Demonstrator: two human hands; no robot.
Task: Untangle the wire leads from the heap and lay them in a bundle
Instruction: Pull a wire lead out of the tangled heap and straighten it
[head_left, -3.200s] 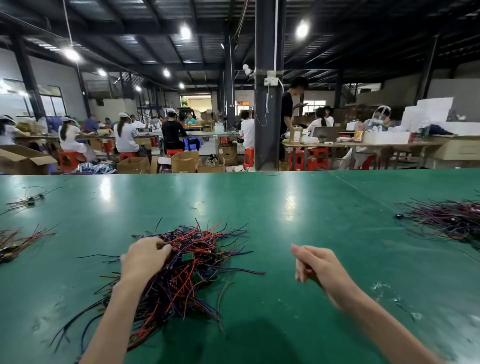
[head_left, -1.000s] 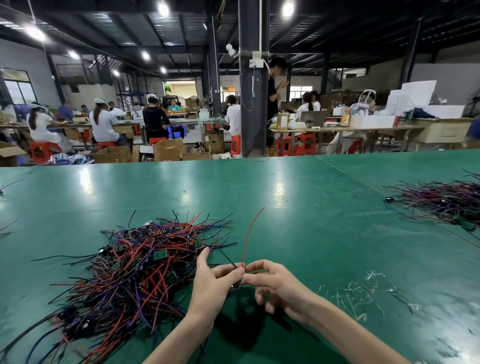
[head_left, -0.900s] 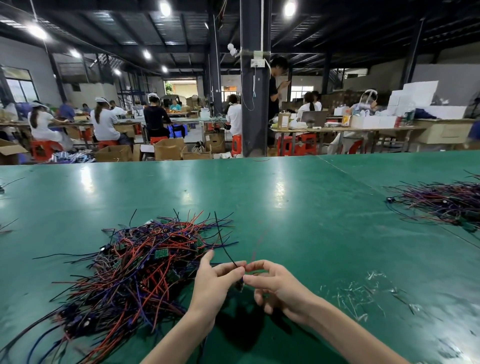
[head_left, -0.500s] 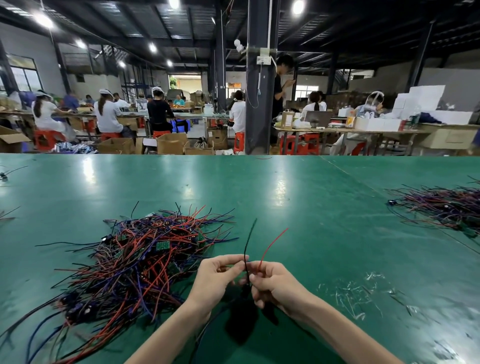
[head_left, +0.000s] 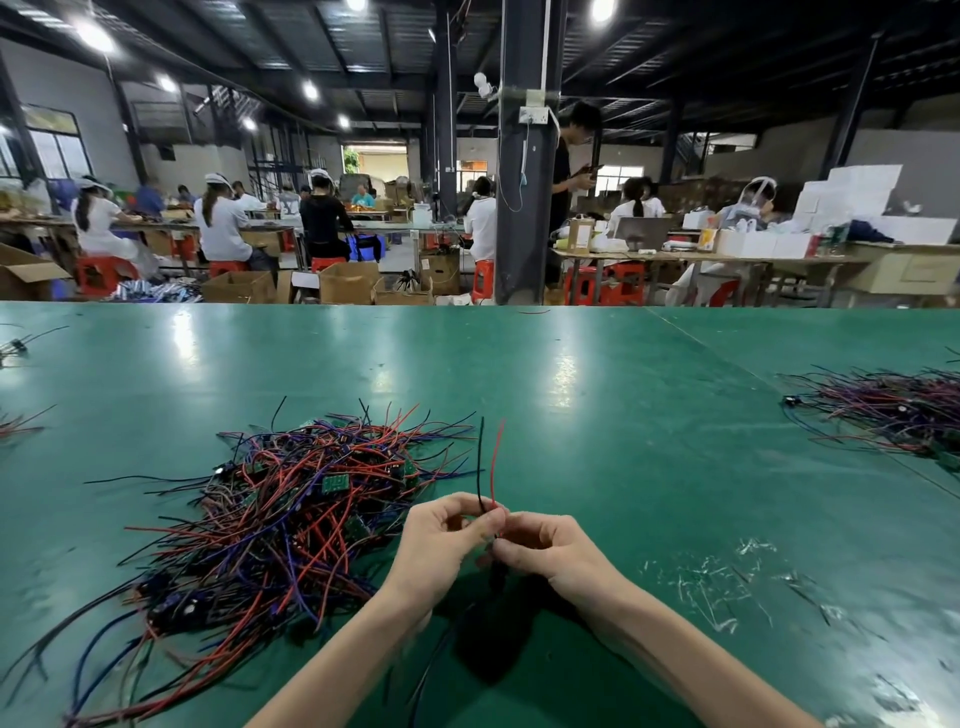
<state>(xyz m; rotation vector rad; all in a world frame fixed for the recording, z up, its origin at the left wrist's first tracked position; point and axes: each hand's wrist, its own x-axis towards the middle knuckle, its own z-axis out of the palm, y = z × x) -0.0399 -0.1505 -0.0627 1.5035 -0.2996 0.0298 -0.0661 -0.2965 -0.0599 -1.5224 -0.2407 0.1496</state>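
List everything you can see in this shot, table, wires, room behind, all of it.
tangled heap of wire leads: one, red, black and blue-purple, small green boards in it, left of the hands
held pair of thin wire leads: two, one red, one black, standing up from the fingertips
second wire heap: one, mostly purple, table's right edge
loose wire strays: few, red and black, left edge
pale scraps: many, whitish, right of the hands
glossy table: one, green, foreground
steel pillar: one, dark, behind the table
cardboard boxes: several, brown, floor behind
seated workers: several, mostly white tops, far benches
left hand: pinches the pair
right hand: pinches it just below
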